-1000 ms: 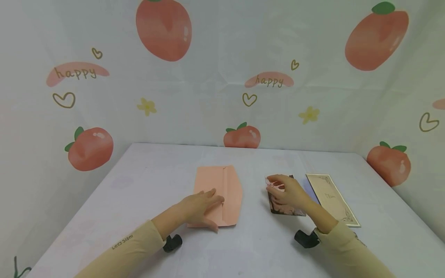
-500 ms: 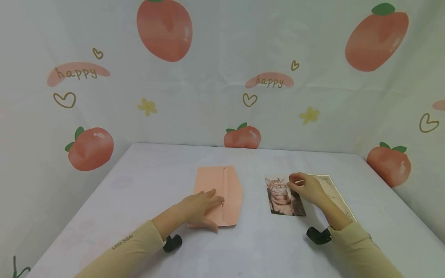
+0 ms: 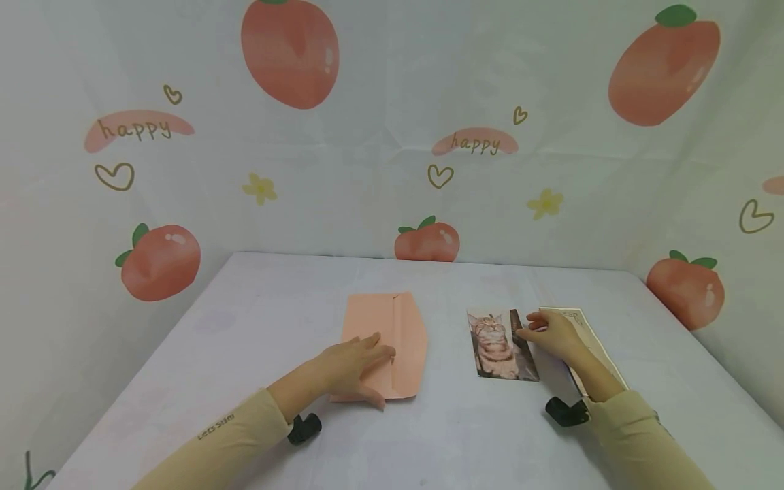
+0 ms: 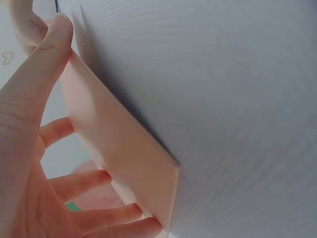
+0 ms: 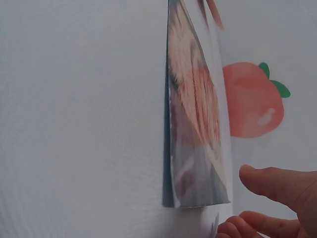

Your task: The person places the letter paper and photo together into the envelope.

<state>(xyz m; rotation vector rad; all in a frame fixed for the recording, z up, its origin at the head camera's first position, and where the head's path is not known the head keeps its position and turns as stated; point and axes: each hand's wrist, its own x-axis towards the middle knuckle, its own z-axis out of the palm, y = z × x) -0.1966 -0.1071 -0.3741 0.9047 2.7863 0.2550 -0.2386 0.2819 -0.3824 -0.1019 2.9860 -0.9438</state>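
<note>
- The hands are well apart from each other, each over its own piece of paper.
- The left hand (image 3: 355,364) rests on the envelope (image 3: 382,316) with its fingers spread, the thumb out at the near edge; the left wrist view shows the fingertips against the paper.
- The right hand (image 3: 554,335) is loosely bent beside the photo (image 3: 495,347), over part of the card (image 3: 589,338); thumb and fingers stand apart in the right wrist view, with nothing seen between them. That view cuts off the fingers, so I cannot tell whether the tips touch the card.
- The envelope is peach and lies flat, left of the photo, its angled flap pointing toward it.
- The photo shows a tabby cat, head toward the far side, and lies between the envelope and the card.
- The card is cream with a pale border and corner ornament; the right forearm covers much of it.
- Black wrist devices (image 3: 305,429) sit by the cuffs of both beige sleeves (image 3: 239,429); the left sleeve has dark lettering.
- All the papers are on the white table (image 3: 453,435).
- Behind it hangs a pale cloth (image 3: 361,190) printed with red fruit, yellow flowers, hearts and the word "happy".
</note>
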